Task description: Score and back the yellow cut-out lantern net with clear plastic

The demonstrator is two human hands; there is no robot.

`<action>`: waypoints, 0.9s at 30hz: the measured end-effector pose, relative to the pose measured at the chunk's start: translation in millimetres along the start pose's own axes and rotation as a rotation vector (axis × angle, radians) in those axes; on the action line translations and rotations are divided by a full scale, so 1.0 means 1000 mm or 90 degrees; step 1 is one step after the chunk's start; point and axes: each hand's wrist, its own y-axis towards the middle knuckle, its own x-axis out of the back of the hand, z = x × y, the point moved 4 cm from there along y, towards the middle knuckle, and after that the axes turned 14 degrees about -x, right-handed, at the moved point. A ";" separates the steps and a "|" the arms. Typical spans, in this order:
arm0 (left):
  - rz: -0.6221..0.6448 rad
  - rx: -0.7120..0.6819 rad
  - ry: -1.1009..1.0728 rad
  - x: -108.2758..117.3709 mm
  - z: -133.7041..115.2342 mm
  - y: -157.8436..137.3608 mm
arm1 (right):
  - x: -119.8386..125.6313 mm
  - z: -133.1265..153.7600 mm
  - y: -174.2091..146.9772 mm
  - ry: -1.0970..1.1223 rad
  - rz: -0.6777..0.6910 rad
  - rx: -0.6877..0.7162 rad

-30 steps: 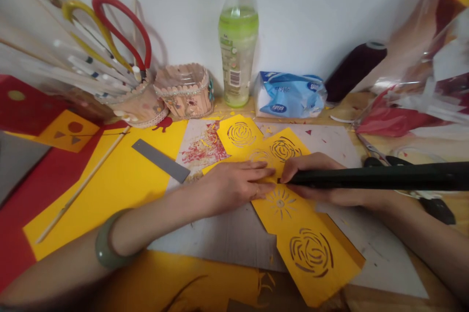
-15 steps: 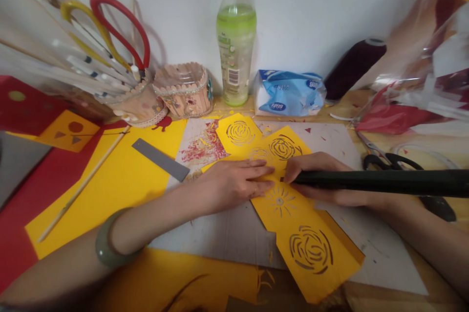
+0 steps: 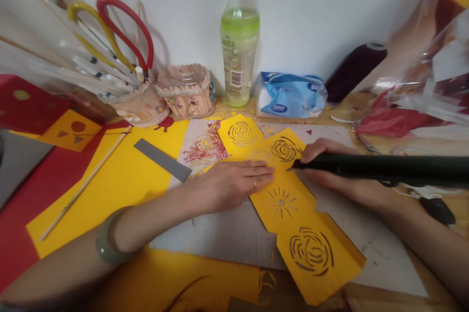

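My left hand lies flat, fingers stretched out, on a yellow paper cutout and holds it down. Slotted rose shapes and a sunburst are cut through this paper. My right hand grips a long black craft knife, whose dark tip is just above or on the paper near its right edge, between the upper rose and the sunburst. I cannot tell whether the tip touches. Under the cutout is a grey cutting board, with red and yellow scraps left of the paper's upper part.
A grey ruler and a wooden stick rest on yellow sheets at left. Along the wall stand a pen holder, a stick basket, a green drink bottle, a tissue pack and a dark thread spool. Scissors lie at right.
My right hand has moved up and to the right with the craft knife, away from my left fingers. The left hand stays on the paper almost unmoved. The view has shifted slightly.
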 end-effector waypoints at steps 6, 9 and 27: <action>-0.041 0.032 -0.028 0.006 0.001 -0.001 | 0.010 -0.001 0.001 -0.044 -0.174 -0.113; -0.091 -0.012 0.039 0.014 -0.004 0.000 | 0.007 0.008 -0.001 -0.131 -0.199 -0.097; -0.248 -0.160 0.295 0.038 -0.034 0.003 | 0.016 -0.006 0.004 0.162 -0.247 -0.144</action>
